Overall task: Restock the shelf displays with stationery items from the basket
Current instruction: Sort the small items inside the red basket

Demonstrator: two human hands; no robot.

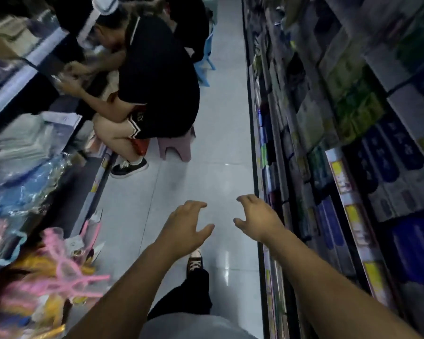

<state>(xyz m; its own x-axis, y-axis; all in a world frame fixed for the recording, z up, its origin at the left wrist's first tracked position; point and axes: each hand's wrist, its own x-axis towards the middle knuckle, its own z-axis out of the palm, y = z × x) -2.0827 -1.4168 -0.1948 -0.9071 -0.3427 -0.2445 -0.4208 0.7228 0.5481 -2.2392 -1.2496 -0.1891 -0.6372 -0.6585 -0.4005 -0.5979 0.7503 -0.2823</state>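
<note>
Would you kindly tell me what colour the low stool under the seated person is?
The stool is mauve; head view.

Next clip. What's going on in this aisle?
The wearer is in a shop aisle between stocked shelves, with the left hand and right hand held out over the floor, fingers loosely curled and holding nothing. Nothing is being shelved right now. Ahead on the left, another person sits on a stool, handling something too blurred to tell.
</note>
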